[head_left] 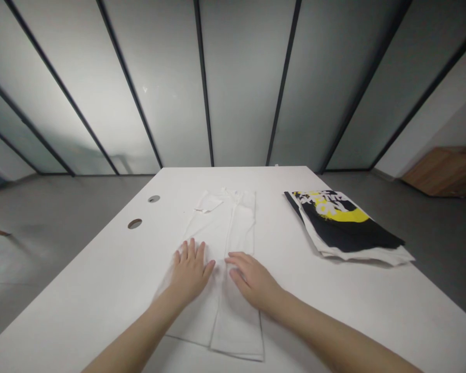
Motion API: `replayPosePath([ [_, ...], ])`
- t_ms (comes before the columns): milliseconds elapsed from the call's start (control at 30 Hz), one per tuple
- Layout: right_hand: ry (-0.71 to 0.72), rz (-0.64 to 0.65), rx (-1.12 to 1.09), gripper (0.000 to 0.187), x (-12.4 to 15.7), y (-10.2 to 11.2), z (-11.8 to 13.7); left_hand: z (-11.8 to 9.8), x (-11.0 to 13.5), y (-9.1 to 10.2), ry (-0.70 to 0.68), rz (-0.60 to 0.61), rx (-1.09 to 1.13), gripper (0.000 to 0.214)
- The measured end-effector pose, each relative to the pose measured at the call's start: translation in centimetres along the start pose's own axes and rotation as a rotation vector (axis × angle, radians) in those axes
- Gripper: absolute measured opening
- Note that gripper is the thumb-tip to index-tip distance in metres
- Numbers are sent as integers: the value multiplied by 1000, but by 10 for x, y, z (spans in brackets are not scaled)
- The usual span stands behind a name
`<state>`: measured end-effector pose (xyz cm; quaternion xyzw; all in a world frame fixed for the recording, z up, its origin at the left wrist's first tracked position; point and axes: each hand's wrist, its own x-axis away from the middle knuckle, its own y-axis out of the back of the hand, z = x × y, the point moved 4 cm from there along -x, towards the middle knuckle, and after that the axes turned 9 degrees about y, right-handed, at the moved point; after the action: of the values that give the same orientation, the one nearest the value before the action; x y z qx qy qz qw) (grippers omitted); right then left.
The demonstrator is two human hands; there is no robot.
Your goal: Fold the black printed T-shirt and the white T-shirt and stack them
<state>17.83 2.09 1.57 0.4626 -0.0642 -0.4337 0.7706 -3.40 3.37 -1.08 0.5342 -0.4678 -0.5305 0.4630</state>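
A white shirt (213, 228) lies flat on the white table, its right side folded lengthwise over the middle. Its collar end points away from me and its hem is close to me. On the left part of the cloth my left hand (190, 272) lies flat, fingers spread. My right hand (254, 280) rests on the folded-over strip, fingers slightly bent and thumb apart, with no cloth pinched that I can see. A short sleeve (209, 203) sticks out near the top left of the shirt.
To the right, a stack of folded garments (337, 220) has a black one with yellow and white print on top. Two round holes pierce the table (101, 269) at the left. Beyond its far edge stands a frosted glass partition (241, 83). A wooden piece (446, 171) is at far right.
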Motion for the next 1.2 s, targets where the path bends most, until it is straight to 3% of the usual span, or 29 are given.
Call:
replayPosePath([
  [67, -72, -63, 84, 49, -21, 0, -17, -17, 5, -1, -93, -20, 30, 67],
  [133, -179, -40, 206, 56, -39, -7, -34, -35, 9, -6, -164, 10, 38, 66],
  [233, -322, 35, 355, 63, -60, -19, -57, -52, 8, -16, -158, 91, 8, 71],
  [333, -366, 77, 405, 67, -75, -25, -73, -56, -4, -23, -114, 96, -8, 74],
  [767, -331, 57, 538, 66, -144, 12, -153, -74, -112, -33, -68, 96, 49, 80],
  [933, -224, -28, 563, 50, -164, 30, -150, -82, -150, -33, -18, 111, 78, 79],
  [1033, -232, -105, 565, 45, -171, 33, -140, -80, -171, -35, 35, 128, 83, 76],
  [1200, -237, -190, 567, 46, -153, 24, -128, -75, -198, -40, 17, 82, 86, 73],
])
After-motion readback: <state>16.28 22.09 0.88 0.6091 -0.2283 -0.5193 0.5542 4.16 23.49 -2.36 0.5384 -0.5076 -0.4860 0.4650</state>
